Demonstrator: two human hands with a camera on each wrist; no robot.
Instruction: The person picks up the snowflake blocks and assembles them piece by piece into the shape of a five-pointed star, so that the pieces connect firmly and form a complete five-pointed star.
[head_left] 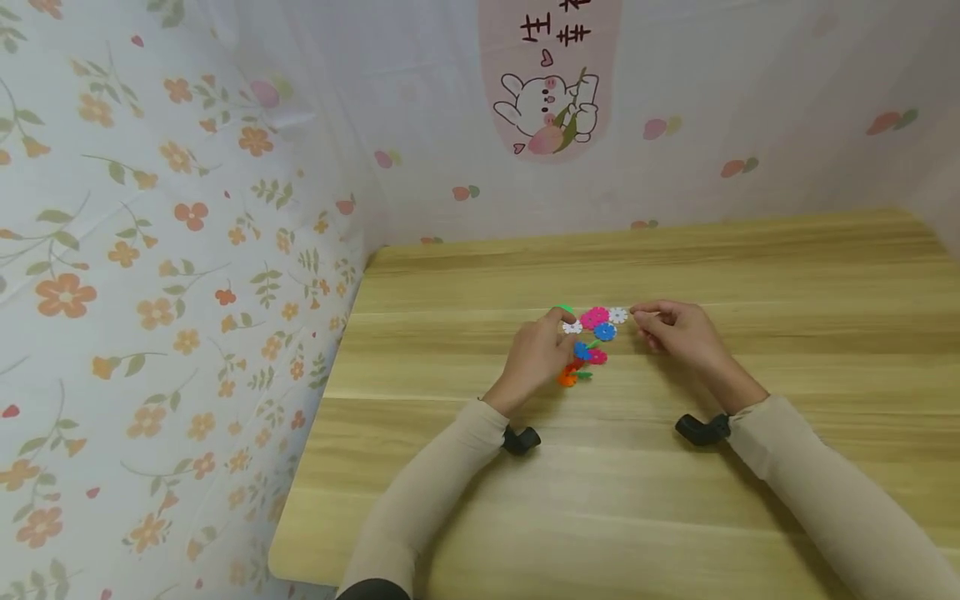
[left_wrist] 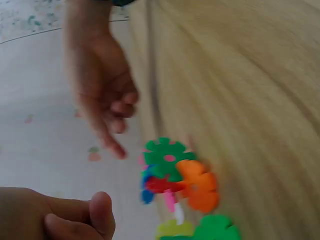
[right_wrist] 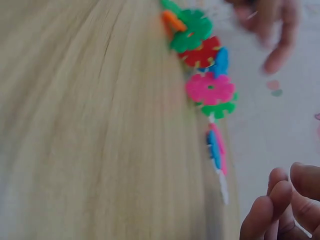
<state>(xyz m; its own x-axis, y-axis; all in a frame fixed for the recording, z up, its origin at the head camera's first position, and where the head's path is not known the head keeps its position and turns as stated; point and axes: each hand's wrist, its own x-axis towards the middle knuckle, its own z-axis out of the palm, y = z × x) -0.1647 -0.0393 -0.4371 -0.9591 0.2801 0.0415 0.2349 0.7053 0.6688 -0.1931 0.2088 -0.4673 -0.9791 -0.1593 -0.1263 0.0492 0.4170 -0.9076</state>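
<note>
Flower-shaped plastic interlocking discs lie linked in a cluster on the table, including a pink disc (head_left: 596, 317), a blue disc (head_left: 605, 332) and an orange disc (head_left: 567, 378). My left hand (head_left: 534, 357) is at the cluster's left side, covering part of it in the head view, with thumb and index finger apart. To the right, my right hand (head_left: 681, 335) has loosely bent fingers, their tips close to the white disc (head_left: 617, 315) at the end. Both wrist views show fingers holding nothing. A red disc (right_wrist: 201, 52) and a green disc (left_wrist: 162, 152) also belong to the cluster.
The wood-grain table (head_left: 600, 492) extends around the cluster. Behind it hangs a pale cloth (head_left: 420, 100) with a rabbit print, and a floral cloth (head_left: 165, 333) covers the left side. A black wrist-worn device (head_left: 702, 429) sits at the right wrist, another (head_left: 521, 440) at the left.
</note>
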